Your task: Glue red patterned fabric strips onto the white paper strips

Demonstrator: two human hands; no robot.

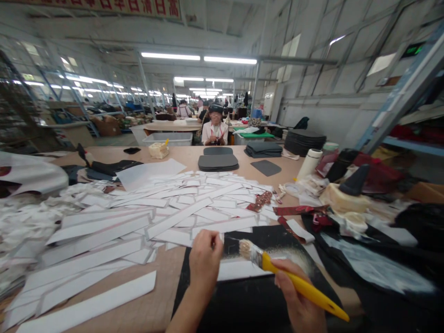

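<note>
My right hand (298, 291) is closed round the yellow handle of a paintbrush (305, 286), whose pale bristles point left over a black sheet (249, 305). A white strip (243, 269) lies on that sheet below the bristles. At the strip's left end is my left hand (206, 252), its fingers curled together; what they hold, if anything, is hidden. Many white strips (180, 217) are spread in overlapping layers beyond and left of my hands. One separate long strip (93, 303) rests on the brown table at the lower left.
Stacks of dark grey pieces (218, 162) stand farther back on the table (166, 277). A white bottle (310, 164), tubs and red scraps crowd the right side. A person (215, 129) sits beyond the table. White scraps (38, 217) heap at left.
</note>
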